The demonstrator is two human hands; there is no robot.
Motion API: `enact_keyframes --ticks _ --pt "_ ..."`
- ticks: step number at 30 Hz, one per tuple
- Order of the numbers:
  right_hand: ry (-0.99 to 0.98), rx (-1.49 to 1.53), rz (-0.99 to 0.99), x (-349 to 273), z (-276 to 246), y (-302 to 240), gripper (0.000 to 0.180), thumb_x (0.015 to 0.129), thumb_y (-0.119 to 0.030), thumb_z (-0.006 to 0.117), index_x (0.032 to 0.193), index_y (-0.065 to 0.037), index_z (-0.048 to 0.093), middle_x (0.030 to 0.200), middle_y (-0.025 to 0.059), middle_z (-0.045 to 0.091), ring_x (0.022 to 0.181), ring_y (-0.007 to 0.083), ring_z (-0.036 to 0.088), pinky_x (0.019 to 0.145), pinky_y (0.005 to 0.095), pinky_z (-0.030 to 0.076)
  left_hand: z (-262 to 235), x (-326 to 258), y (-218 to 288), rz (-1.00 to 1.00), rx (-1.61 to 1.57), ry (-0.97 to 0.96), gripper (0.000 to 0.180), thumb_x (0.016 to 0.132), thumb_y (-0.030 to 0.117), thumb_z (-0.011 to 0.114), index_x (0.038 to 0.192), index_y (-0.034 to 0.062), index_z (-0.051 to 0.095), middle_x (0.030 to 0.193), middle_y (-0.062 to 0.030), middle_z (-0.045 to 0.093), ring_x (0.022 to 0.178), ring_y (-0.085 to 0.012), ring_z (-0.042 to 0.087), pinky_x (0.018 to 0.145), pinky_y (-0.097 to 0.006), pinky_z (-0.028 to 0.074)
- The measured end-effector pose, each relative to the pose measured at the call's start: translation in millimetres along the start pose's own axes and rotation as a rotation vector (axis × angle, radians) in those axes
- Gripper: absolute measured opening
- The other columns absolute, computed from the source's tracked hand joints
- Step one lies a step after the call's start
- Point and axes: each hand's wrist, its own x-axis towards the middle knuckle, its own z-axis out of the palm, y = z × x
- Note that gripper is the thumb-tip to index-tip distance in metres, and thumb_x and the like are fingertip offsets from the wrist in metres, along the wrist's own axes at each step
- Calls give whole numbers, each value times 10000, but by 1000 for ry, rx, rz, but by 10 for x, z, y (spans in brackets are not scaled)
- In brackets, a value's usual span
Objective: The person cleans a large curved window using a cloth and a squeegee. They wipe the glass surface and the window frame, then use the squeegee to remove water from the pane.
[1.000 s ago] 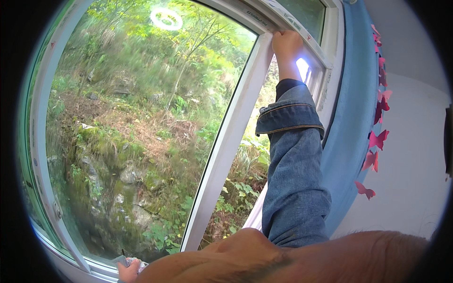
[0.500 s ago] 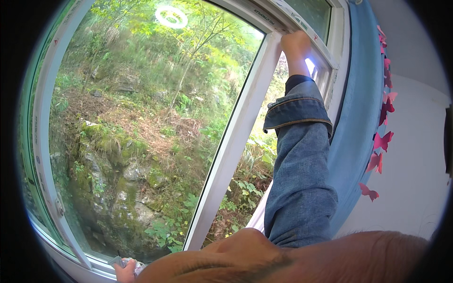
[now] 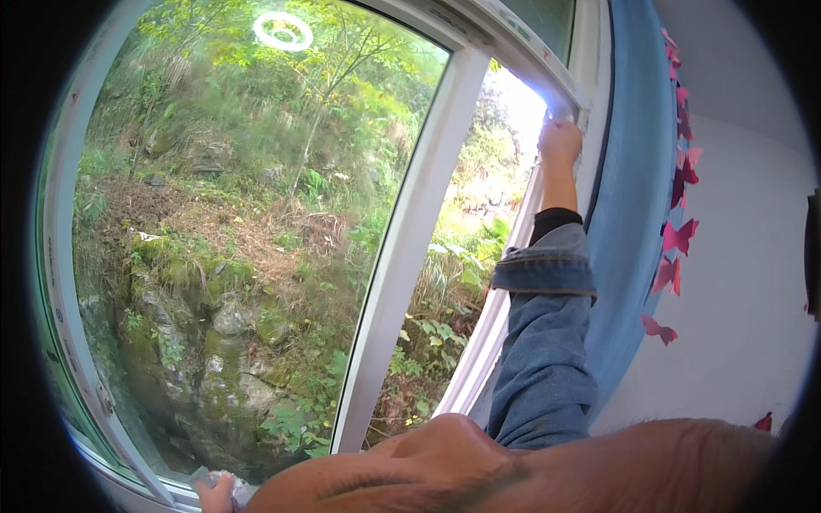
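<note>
My right hand (image 3: 560,141) is raised, fingers closed, at the upper right corner of the white window frame (image 3: 402,214). A small pale bit shows above its fingers against the frame, too bright and blurred to name. Low at the left, by the bottom rail of the window, my left hand (image 3: 215,494) is closed on a grey and whitish crumpled thing (image 3: 242,490) whose kind I cannot make out. The sliding glass pane (image 3: 239,256) stands to the left, with an open gap between its edge and the right jamb.
A blue curtain (image 3: 629,171) hangs right of the window, with pink and red butterfly decorations (image 3: 682,237) along it. The white wall (image 3: 735,256) lies beyond. Outside rises a rocky slope with plants, and a ring-shaped light reflects in the glass.
My right hand has moved down and slightly right, from the top rail to the corner by the right jamb. My left hand stays low by the bottom rail. The view has shifted slightly.
</note>
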Motion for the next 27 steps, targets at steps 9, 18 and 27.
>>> enact_keyframes --ticks 9,18,27 --pt "-576 1051 85 -2183 -458 -523 153 918 -148 553 914 5 564 684 56 581 552 110 548 503 235 450 751 -401 923 321 -244 -65 112 825 52 643 914 22 583 795 -25 599 705 -107 559 638 -272 475" --pt "-931 2200 1101 -4876 -637 -576 130 941 -105 462 971 8 519 1048 128 511 888 214 589 770 368 485 1197 -930 1192 217 -210 -481 221 914 98 528 1125 50 573 806 -3 594 712 -54 531 623 -226 443" --pt "-1283 1577 399 -5596 -843 -713 60 940 -42 434 949 -18 488 1088 118 516 1032 205 551 921 319 397 1267 -1113 1153 86 -342 -430 201 900 159 583 1033 8 593 878 -56 643 782 -123 613 682 -267 503"
